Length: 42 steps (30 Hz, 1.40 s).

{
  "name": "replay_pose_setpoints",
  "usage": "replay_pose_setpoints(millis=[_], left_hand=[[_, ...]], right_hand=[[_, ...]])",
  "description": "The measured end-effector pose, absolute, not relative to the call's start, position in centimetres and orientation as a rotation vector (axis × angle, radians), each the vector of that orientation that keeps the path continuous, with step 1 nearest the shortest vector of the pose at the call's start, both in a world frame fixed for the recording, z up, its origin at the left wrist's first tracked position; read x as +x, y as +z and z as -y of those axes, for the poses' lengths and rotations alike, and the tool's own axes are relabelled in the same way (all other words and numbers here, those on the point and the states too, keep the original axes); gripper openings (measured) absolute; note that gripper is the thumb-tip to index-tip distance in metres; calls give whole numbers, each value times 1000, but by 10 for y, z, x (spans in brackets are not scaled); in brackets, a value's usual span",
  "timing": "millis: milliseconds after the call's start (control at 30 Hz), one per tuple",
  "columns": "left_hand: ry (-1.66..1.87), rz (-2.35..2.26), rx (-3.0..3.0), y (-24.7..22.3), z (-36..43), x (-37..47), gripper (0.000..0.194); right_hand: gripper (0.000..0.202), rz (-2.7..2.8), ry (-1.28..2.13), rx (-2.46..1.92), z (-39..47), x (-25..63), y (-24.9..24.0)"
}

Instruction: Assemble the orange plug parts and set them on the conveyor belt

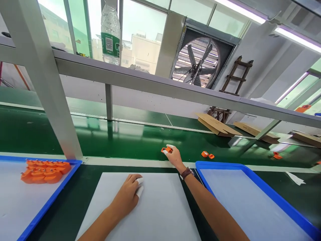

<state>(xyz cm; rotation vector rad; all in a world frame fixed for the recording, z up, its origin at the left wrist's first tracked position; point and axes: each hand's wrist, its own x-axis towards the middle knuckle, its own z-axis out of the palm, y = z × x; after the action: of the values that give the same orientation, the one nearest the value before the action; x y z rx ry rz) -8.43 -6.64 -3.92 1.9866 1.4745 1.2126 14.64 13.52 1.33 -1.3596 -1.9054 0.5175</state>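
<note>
My right hand (174,157) reaches over the green conveyor belt and grips a small orange plastic part (164,149) between white-covered fingertips. Part of that piece is hidden by the fingers, and its exact kind is unclear. Below, my left hand (129,194) rests on a white board (160,207), fingers slightly bent and apart, holding nothing; white covers show on its fingertips. Two more orange parts (205,154) lie on the belt to the right of my right hand. Rows of orange parts (46,171) sit in the blue-rimmed tray (75,162) on the left.
Another blue-rimmed tray (220,164) stands at the right. More orange pieces (277,155) lie farther along the green belt (135,140). Cardboard (217,125) lies behind it. A grey post (50,83) and shelf rail (150,82) cross ahead; a plastic bottle (110,43) stands on the shelf.
</note>
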Motion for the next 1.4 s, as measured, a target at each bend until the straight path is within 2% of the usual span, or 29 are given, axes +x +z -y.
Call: replay_pose_setpoints(millis=[100, 167, 200, 300, 400, 500, 667, 833, 933, 1167, 1400], left_hand=[[1319, -1486, 1574, -28, 64, -87, 52], [1372, -1369, 1275, -16, 64, -91, 62], [1364, -1281, 1174, -10, 65, -92, 61], [1207, -1117, 1104, 11, 69, -95, 52], [1023, -1105, 1261, 29, 77, -94, 35], [891, -1088, 1398, 44, 85, -90, 28], [776, -1150, 1475, 48, 92, -83, 33], [879, -1268, 1443, 34, 99, -77, 34], [968, -1303, 1391, 24, 103, -76, 33], [1058, -1364, 1285, 5, 108, -81, 31], [1067, -1388, 1396, 3, 114, -70, 25]], right_hand=[[40, 2103, 601, -1067, -80, 124, 20], [47, 2215, 637, -879, -44, 114, 25], [51, 2288, 622, -740, -29, 111, 27], [52, 2486, 222, -346, 3, 109, 34], [39, 2531, -139, -282, 14, 115, 37], [29, 2540, -277, -303, 17, 123, 36], [32, 2533, -203, -370, 24, 133, 25], [63, 2428, 52, -436, 38, 140, 6], [70, 2383, 153, -422, 43, 143, -2], [68, 2370, 59, -378, 43, 144, -11], [39, 2367, 134, -397, 46, 145, -10]])
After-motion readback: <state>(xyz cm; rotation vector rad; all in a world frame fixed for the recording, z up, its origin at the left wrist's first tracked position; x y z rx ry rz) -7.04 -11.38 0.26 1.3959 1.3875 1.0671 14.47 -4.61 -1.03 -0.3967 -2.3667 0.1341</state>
